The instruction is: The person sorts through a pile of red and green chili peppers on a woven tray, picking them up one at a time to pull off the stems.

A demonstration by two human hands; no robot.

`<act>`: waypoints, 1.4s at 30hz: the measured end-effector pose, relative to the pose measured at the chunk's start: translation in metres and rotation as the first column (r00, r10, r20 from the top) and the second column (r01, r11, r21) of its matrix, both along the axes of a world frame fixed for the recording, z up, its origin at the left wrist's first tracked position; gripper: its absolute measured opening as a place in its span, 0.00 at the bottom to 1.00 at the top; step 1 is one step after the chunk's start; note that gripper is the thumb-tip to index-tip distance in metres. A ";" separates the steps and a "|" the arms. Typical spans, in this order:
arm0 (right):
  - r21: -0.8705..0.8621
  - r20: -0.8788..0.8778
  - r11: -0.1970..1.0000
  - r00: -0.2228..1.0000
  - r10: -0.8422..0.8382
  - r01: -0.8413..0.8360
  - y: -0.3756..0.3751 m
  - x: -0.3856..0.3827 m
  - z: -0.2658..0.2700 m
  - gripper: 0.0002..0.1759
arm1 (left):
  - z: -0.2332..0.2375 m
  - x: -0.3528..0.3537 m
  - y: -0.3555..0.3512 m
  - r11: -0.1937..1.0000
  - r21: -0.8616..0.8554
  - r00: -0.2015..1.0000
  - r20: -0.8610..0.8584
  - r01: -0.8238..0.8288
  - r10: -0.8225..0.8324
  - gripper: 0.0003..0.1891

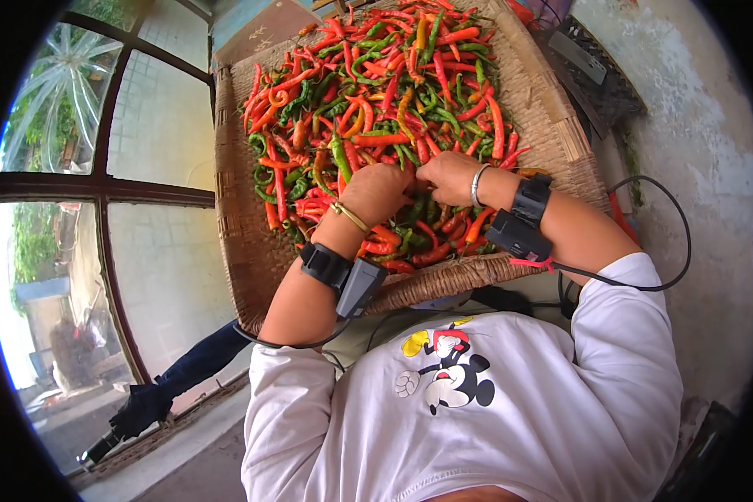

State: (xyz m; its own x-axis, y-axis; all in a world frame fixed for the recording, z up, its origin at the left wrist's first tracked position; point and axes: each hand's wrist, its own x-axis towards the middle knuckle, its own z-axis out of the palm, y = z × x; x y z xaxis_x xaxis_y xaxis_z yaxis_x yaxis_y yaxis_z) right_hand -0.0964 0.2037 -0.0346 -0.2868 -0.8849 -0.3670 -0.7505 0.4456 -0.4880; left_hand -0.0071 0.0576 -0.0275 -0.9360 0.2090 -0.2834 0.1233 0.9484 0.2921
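A wide woven basket [552,117] holds a heap of red and green chili peppers [376,92]. Over the lower middle of the heap, my left hand [378,191] bends inward with curled fingers, a gold bracelet on its wrist. Close beside it on the right is my right hand [450,177], wearing a silver bracelet. The two sets of fingertips almost meet above the peppers. Whatever lies between the fingers is hidden or too small to name. A green pepper [340,157] lies just above my left hand.
Framed windows [159,117] stand along the left, with a folded dark umbrella [184,364] below. A dark rack [590,71] is beyond the basket's upper right edge. Black cables [686,243] run from the wrist devices around my arms.
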 end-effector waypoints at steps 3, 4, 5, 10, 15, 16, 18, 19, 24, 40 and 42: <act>-0.176 0.121 0.984 0.992 0.033 -0.011 0.001 -0.008 0.005 0.09 | 0.000 0.000 -0.001 0.997 0.076 1.000 0.007 -0.009 0.009 0.14; -0.242 0.128 0.969 0.992 -0.023 0.054 0.002 -0.010 0.011 0.08 | 0.000 0.000 0.000 0.990 0.142 0.999 -0.023 -0.021 0.024 0.15; -0.240 0.127 0.969 0.992 -0.019 0.049 0.004 -0.013 0.015 0.08 | 0.001 0.000 0.002 0.989 0.144 0.999 -0.024 -0.026 0.030 0.15; -0.300 0.685 0.791 0.698 -0.211 0.534 0.008 -0.018 0.040 0.07 | 0.007 0.000 0.015 0.559 0.753 0.937 0.256 -0.347 0.237 0.12; -0.346 0.759 0.698 0.625 -0.185 0.627 0.007 -0.021 0.027 0.10 | 0.000 0.000 0.019 0.433 0.813 0.918 0.302 -0.389 0.258 0.08; -0.428 0.703 0.654 0.685 -0.193 0.624 0.005 -0.020 0.025 0.10 | 0.008 -0.001 0.020 0.299 0.850 0.881 0.330 -0.433 0.338 0.08; -0.545 0.646 0.599 0.749 -0.146 0.587 0.002 -0.019 0.015 0.13 | 0.012 -0.004 0.015 0.071 0.896 0.818 0.363 -0.437 0.446 0.08; -0.545 0.647 0.597 0.748 -0.148 0.589 0.001 -0.019 0.010 0.13 | 0.014 -0.005 0.013 0.073 0.896 0.819 0.363 -0.438 0.444 0.08; -0.245 0.758 0.840 0.636 -0.145 0.484 0.001 -0.003 0.016 0.13 | 0.009 -0.006 0.004 -0.413 0.849 0.756 0.499 -0.329 0.424 0.09; -0.503 0.344 0.800 0.925 -0.162 0.327 0.005 0.000 0.030 0.17 | 0.020 -0.004 -0.002 -0.461 0.744 0.716 0.639 -0.483 0.282 0.16; -0.383 0.697 0.791 0.711 -0.091 0.476 0.005 0.000 0.032 0.15 | 0.035 -0.007 -0.018 -0.443 0.778 0.716 0.606 -0.445 0.346 0.12</act>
State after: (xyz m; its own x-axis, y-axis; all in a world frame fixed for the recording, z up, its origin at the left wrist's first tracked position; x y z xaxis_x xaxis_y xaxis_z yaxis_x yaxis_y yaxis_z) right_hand -0.0965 0.2088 -0.0031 -0.4359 -0.8961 -0.0836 -0.0691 0.1259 -0.9896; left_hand -0.0143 0.0400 0.0073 -0.9156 -0.1818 -0.3585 -0.1767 -0.6191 0.7652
